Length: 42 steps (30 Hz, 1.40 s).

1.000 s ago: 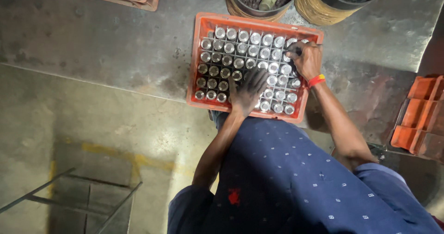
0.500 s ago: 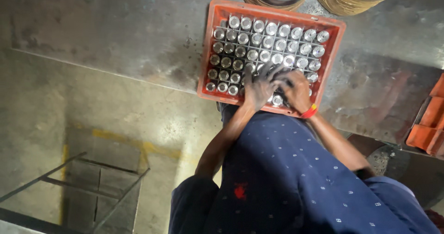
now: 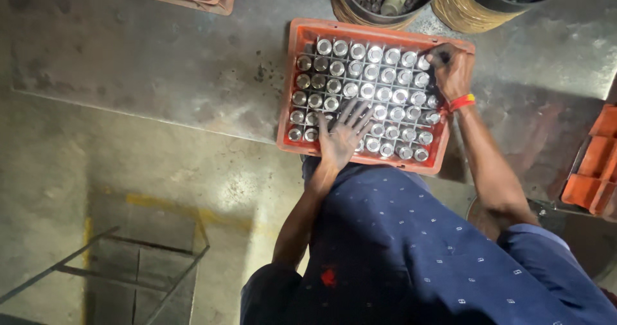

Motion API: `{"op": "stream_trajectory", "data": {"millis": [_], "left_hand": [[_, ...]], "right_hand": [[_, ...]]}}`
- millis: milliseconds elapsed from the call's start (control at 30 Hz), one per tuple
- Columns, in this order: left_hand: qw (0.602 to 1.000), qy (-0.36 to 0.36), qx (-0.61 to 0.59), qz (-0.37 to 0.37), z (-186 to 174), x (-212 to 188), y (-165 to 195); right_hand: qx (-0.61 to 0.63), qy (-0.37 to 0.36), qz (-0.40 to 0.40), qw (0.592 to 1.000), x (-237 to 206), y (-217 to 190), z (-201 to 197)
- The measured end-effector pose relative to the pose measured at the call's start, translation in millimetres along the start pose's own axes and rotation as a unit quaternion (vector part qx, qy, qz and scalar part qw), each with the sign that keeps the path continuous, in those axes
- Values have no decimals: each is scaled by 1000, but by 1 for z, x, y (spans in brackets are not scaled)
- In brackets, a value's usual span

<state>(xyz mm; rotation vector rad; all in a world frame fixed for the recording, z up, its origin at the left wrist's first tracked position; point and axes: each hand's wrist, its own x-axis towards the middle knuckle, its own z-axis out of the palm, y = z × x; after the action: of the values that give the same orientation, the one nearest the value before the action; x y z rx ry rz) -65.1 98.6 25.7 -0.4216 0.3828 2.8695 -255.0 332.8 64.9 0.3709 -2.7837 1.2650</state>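
Head view: left hand [image 3: 342,139] flat, fingers spread wide, on metal cylinders [image 3: 376,74] (orange crate [image 3: 292,74]); right hand [image 3: 452,68] fingers' grip unclear

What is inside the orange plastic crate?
The orange plastic crate holds rows of shiny metal cylinders. The left hand and right hand cover some.

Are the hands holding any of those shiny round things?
The left hand lies flat, fingers spread, on the metal pieces in the orange crate, holding nothing. The right hand curls at the crate's far corner; whether it holds something cannot be told.
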Motion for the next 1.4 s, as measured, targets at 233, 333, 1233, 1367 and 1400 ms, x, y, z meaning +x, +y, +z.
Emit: {"op": "stream_trajectory", "data": {"millis": [233, 333, 1233, 1367, 1400], "left_hand": [[999, 7, 46, 4, 6, -4, 9], [1000, 11, 8, 1, 2, -3, 12], [995, 76, -34, 60, -7, 6, 29], [995, 67, -19, 73, -7, -2, 27], [995, 50, -25, 81, -8, -4, 26]], "right_hand": [[29, 71, -22, 997, 11, -31, -15], [51, 73, -17, 996, 45, -47, -11], [761, -97, 292, 571, 195, -107, 47], [790, -68, 319, 519, 185, -115, 42], [798, -84, 311, 509, 182, -117, 43]]}}
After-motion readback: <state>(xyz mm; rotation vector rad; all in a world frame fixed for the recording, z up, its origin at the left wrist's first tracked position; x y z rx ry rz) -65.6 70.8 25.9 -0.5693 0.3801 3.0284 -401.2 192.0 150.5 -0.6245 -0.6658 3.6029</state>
